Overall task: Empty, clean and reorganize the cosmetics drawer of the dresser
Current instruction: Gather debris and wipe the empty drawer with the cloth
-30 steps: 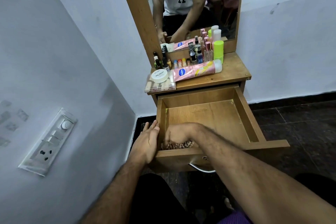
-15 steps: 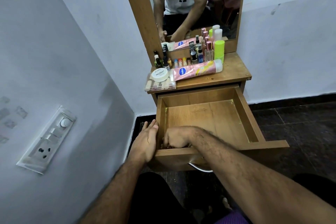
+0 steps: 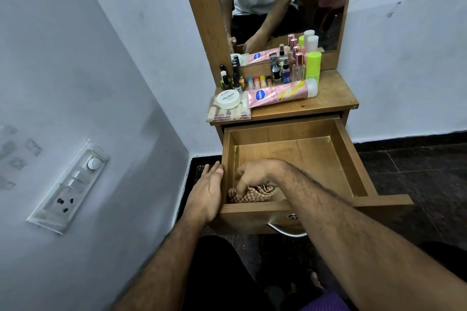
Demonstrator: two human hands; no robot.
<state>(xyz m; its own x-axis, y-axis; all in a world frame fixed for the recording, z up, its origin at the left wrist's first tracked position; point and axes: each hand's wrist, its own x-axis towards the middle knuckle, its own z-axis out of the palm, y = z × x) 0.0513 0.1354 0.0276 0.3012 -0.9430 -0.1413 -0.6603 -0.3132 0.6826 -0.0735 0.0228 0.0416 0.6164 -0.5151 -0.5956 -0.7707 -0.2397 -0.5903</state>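
- right hand [image 3: 252, 176] curled around a checkered cloth [image 3: 255, 194] in the drawer's [image 3: 353, 171] front-left corner
- left hand [image 3: 206, 193] flat, fingers straight, against the drawer's outer left side

Bare forearms, dark trousers

You had the drawer [image 3: 353, 159] pulled out below the dresser top [image 3: 331, 98]. Cloth [image 3: 255, 193] sat in its near-left corner under your right hand [image 3: 252, 174]; left hand [image 3: 207, 194] rested on the drawer's left wall. Bottles [image 3: 285, 68] stood far on top, tube [image 3: 280, 92] lying before them.
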